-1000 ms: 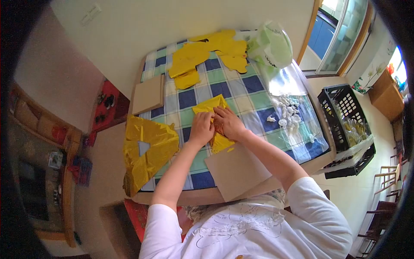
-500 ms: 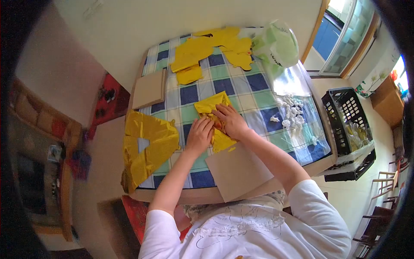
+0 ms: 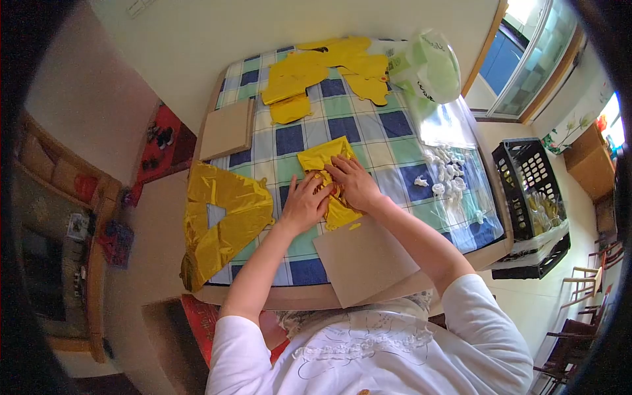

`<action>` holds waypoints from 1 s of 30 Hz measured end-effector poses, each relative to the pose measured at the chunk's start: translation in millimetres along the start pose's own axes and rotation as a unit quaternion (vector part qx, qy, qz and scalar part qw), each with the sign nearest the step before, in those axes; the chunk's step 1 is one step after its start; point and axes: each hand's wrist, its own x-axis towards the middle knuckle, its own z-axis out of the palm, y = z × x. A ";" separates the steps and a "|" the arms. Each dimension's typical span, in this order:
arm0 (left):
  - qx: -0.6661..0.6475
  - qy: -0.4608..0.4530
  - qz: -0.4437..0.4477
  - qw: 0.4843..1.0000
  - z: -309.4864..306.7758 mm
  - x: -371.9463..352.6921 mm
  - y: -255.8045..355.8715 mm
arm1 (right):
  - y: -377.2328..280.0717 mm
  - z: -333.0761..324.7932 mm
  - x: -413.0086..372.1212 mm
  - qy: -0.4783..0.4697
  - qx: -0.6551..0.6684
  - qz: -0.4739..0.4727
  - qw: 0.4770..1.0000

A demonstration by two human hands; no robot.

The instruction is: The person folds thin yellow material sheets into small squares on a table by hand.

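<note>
Your left hand (image 3: pixel 304 203) and right hand (image 3: pixel 355 186) press down close together on the crumpled gold foil (image 3: pixel 322 155); whether any fingertips pinch it is hidden. It lies on the checked tablecloth (image 3: pixel 286 141), just beyond the cardboard sheet (image 3: pixel 365 263). Uneven pressure could tear such thin film or set creases; dragging sideways could ruck the cloth, and your forearm could nudge the cardboard sheet, which juts past the edge.

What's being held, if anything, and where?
The left hand and right hand touch the gold foil at its middle; whether the fingers grip it cannot be told.
</note>
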 end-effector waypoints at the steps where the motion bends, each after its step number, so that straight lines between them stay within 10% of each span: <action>1: 0.000 0.001 -0.001 1.000 -0.1 -0.4 0.0 | -2.1 -3.6 0.2 -0.003 0.001 0.000 1.000; 8: 0.007 0.004 0.000 1.000 5.2 -4.0 -3.1 | -19.8 -43.7 -22.0 0.020 0.119 0.004 0.993; 18: 0.012 -0.013 0.005 1.000 1.1 -1.6 -4.3 | 9.6 -78.1 -80.2 -0.220 0.032 0.079 0.972; 30: -0.070 -0.147 -0.056 0.985 -25.9 6.8 -6.0 | 28.5 -44.9 -11.4 -0.067 0.067 0.144 0.985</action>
